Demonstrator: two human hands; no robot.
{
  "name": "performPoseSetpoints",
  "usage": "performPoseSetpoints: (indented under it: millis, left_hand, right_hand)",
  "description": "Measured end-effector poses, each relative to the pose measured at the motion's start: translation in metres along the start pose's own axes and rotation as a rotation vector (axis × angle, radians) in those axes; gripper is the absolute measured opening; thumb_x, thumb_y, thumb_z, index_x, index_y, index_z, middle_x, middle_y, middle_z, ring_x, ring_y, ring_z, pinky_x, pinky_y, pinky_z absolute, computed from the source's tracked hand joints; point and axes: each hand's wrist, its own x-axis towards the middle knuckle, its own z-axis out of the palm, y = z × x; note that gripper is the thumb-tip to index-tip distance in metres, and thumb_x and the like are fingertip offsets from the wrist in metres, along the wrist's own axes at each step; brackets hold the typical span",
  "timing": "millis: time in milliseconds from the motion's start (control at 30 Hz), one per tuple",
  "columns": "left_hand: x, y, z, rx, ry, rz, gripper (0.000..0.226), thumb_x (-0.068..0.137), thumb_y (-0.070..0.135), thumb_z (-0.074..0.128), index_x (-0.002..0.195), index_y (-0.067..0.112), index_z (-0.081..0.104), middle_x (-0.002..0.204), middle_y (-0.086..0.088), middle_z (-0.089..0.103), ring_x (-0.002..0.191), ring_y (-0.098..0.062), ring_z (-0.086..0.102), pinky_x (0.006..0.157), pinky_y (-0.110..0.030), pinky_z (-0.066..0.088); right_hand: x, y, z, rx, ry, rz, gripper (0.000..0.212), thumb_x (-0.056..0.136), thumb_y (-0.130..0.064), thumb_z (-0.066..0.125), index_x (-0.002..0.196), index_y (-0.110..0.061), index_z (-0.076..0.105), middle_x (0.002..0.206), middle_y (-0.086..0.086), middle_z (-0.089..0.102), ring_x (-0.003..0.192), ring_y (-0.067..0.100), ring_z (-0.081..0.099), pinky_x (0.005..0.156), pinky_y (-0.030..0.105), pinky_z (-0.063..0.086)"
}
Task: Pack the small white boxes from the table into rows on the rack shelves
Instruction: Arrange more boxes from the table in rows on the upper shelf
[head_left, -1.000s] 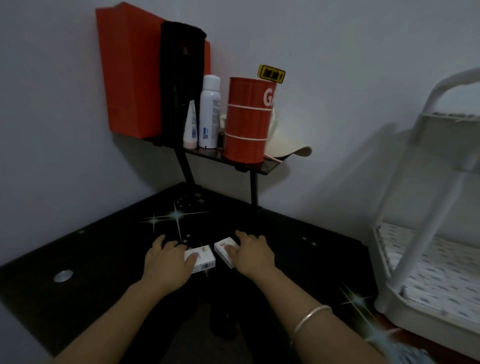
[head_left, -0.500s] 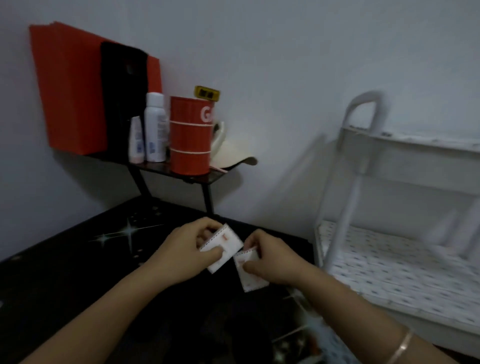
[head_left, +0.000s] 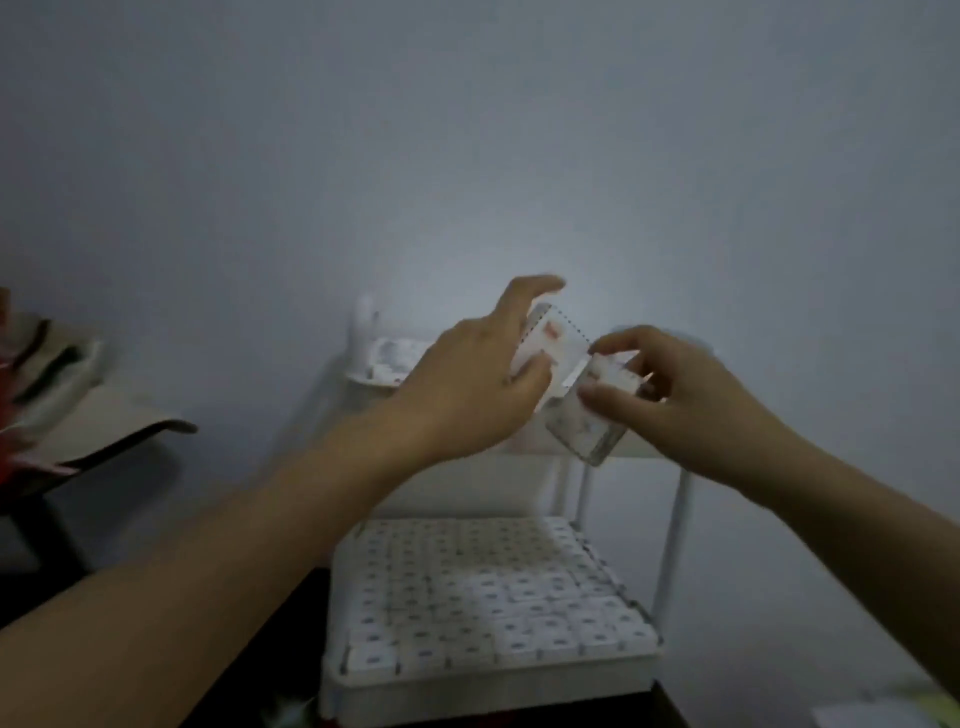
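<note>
Left hand (head_left: 467, 382) pinches the upper box (head_left: 555, 340), right hand (head_left: 680, 400) the lower box (head_left: 579, 428); bumping corners could jar either grip loose.

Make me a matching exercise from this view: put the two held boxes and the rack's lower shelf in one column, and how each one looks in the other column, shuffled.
Column one:
1. left box in the left hand
2. right box in the right hand
3. lower shelf

Column two:
A. packed with rows of small white boxes
B. held tilted, the lower of the two
C. held higher, red mark facing the camera

Pairs: 1-C, 2-B, 3-A
</note>
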Motion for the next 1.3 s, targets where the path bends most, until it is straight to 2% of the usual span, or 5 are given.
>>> performPoseSetpoints:
  millis: [167,467,767,967,1300]
  left_hand:
    - [0.094,-0.007,0.037,0.455,-0.181,0.131,0.067,0.088,0.0,0.045,0.135,0.047,0.042,0.121,0.004,0.051,0.102,-0.019,0.052,0.078,-0.034,0.048]
    - [0.155,-0.045,0.115,1.197,-0.506,0.284,0.039,0.1,0.017,0.042,0.135,0.03,0.052,0.121,-0.002,0.052,0.106,-0.022,0.053,0.067,-0.032,0.032]
    - [0.171,-0.063,0.153,0.865,-0.674,-0.175,0.058,0.098,0.055,0.024,0.15,0.029,0.031,0.152,-0.013,0.025,0.139,-0.033,0.019,0.111,-0.047,0.015]
    - [0.171,-0.067,0.154,0.727,-0.737,-0.257,0.067,0.093,0.066,0.023,0.148,0.029,0.029,0.154,-0.006,0.015,0.142,-0.032,0.006,0.114,-0.048,0.007]
    - [0.169,-0.068,0.154,0.744,-0.728,-0.272,0.072,0.092,0.068,0.023,0.15,0.025,0.021,0.158,-0.006,0.009,0.145,-0.031,0.001,0.115,-0.048,0.004]
  right_hand:
    - [0.035,0.036,-0.057,-0.118,0.125,0.083,0.027,0.087,-0.04,0.063,0.112,-0.032,0.056,0.097,-0.004,0.064,0.086,0.01,0.062,0.068,0.03,0.054]
    - [0.114,0.092,-0.057,-0.39,0.217,0.188,0.036,0.084,-0.051,0.065,0.109,-0.029,0.052,0.1,-0.004,0.064,0.083,0.015,0.061,0.06,0.028,0.048]
    - [0.166,0.115,-0.022,-0.863,0.108,0.09,0.034,0.087,-0.044,0.062,0.115,-0.025,0.061,0.106,0.001,0.066,0.094,0.021,0.061,0.068,0.029,0.041]
    - [0.178,0.123,-0.001,-0.998,0.13,0.025,0.029,0.087,-0.035,0.065,0.101,-0.015,0.05,0.081,0.0,0.052,0.075,0.02,0.046,0.051,0.027,0.024]
    - [0.184,0.129,0.006,-1.034,0.081,-0.086,0.025,0.086,-0.041,0.062,0.095,-0.018,0.06,0.091,0.0,0.064,0.089,0.02,0.053,0.075,0.03,0.031]
